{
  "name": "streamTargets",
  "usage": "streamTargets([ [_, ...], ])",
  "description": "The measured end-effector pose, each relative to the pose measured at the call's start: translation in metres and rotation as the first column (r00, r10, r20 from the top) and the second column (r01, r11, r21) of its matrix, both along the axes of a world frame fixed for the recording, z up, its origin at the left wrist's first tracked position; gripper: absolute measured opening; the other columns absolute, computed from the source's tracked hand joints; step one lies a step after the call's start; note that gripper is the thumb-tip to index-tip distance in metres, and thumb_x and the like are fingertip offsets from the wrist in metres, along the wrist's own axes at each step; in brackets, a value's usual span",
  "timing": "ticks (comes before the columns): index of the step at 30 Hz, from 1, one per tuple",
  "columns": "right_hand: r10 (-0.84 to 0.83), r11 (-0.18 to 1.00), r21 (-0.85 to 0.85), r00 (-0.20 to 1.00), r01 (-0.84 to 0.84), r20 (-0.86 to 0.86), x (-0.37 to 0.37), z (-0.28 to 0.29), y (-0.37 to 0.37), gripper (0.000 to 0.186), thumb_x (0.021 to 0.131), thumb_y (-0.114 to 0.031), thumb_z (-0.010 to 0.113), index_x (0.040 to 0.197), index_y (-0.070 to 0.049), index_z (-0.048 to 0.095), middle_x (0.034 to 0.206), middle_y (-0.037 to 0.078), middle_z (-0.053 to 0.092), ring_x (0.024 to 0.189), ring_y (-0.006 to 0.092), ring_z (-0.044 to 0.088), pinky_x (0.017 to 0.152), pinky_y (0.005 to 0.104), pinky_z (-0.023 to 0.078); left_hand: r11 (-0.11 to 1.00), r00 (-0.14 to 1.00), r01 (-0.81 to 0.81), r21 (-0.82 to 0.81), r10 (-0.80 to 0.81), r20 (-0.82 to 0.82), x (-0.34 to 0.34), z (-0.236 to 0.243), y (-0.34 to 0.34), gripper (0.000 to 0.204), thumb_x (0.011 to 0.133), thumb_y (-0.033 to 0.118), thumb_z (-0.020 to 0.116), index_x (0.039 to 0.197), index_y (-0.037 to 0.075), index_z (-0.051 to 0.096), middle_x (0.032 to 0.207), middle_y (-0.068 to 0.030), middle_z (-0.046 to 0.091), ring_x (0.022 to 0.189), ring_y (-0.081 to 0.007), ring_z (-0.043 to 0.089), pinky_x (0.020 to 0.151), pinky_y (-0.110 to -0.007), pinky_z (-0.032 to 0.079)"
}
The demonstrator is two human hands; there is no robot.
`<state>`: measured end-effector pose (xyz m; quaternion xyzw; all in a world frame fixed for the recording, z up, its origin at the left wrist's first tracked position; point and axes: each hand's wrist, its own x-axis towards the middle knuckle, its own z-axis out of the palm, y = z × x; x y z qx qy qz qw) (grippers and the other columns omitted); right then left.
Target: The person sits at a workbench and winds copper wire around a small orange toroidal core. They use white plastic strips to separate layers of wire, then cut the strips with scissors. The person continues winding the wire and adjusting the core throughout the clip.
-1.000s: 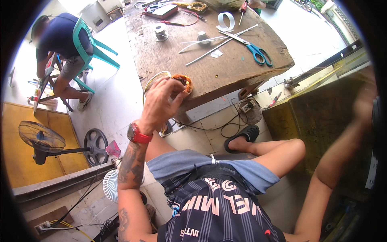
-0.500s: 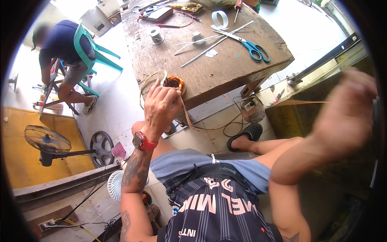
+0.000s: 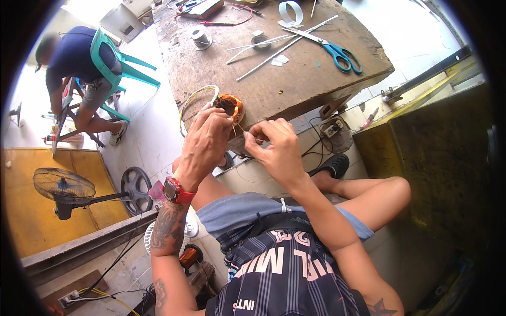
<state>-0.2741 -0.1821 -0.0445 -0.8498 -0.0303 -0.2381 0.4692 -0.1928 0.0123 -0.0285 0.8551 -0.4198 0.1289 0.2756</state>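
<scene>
A ring-shaped motor stator with orange windings sits at the near edge of the wooden table. Yellow and white lead wires loop out from its left side. My left hand is closed at the stator's near rim, its fingertips pinched against the winding; they hide part of it. Just right of it, my right hand pinches a thin tan cord that runs up to the stator. The cord's far end is hard to make out.
Blue-handled scissors, thin white sticks, a solder spool and a roll of white strip lie on the wooden table. A person on a green chair works at left, near a fan.
My right hand has swung in from the far right to beside my left hand, and the cord no longer stretches out to the right. My left hand stays at the stator.
</scene>
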Motion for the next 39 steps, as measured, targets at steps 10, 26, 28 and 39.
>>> streamTargets([
  [10,0.144,0.989,-0.041,0.985,-0.141,0.093,0.038,0.011,-0.002,0.02,0.098,-0.015,0.076,0.116,-0.008,0.075,0.122,0.015,0.063,0.106,0.0293,0.06,0.093,0.0434,0.05,0.961,0.972,-0.139,-0.24,0.086,-0.218,-0.01,0.001,-0.008,0.013,0.095,0.002,0.074,0.107,0.003,0.07,0.105,-0.0116,0.077,0.12,-0.0316,0.07,0.119,-0.049,0.046],
  [26,-0.149,0.987,-0.054,0.988,0.151,0.05,0.009,0.153,-0.267,0.032,0.107,-0.019,0.071,0.083,-0.008,0.054,0.07,-0.012,0.039,0.069,-0.0019,0.036,0.065,0.0166,0.034,0.99,0.827,-0.104,0.093,0.138,-0.545,0.018,0.062,-0.019,0.023,0.096,0.017,0.075,0.11,0.0,0.069,0.096,-0.0124,0.077,0.09,-0.0225,0.075,0.083,-0.037,0.055],
  [28,-0.119,0.962,-0.236,0.99,0.134,0.079,0.003,0.149,-0.279,0.035,0.106,-0.017,0.072,0.082,-0.008,0.05,0.076,-0.01,0.024,0.07,0.0029,0.02,0.062,0.0218,0.021,0.992,0.844,-0.121,0.036,0.122,-0.522,0.012,0.056,-0.016,0.029,0.096,0.019,0.077,0.117,0.001,0.069,0.093,-0.01,0.077,0.089,-0.0199,0.074,0.084,-0.036,0.055],
  [39,-0.077,0.912,-0.239,0.711,0.334,0.699,-0.018,0.172,-0.227,0.006,0.101,0.004,0.069,0.096,0.003,0.072,0.081,-0.001,0.055,0.074,0.0096,0.049,0.072,0.0252,0.044,0.993,0.999,-0.053,0.107,0.053,0.007,0.0,0.035,-0.012,0.021,0.095,0.01,0.077,0.114,0.007,0.07,0.101,-0.0102,0.078,0.097,-0.0293,0.076,0.107,-0.047,0.054],
])
